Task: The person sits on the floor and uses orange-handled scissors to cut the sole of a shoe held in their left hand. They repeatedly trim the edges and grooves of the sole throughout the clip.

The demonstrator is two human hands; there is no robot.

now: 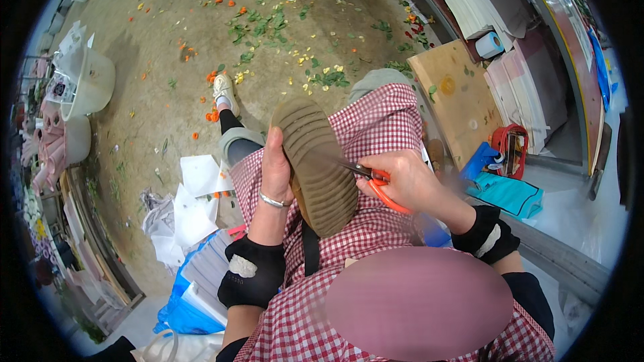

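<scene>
A shoe with a ridged brown sole is held up above my lap, its sole turned toward me. My left hand grips it along the left edge, the thumb pressed on the sole and the other fingers hidden behind. Orange-handled scissors are in my right hand, the fingers wrapped round the handles. Their dark blades reach left onto the middle of the sole, where the tips blur. A red-and-white checked apron covers my lap beneath the shoe.
Leaves and petals litter the floor ahead. White paper sheets and a blue plastic bag lie at left, with white tubs beyond. To the right are a wooden board, stacked paper and a teal pouch.
</scene>
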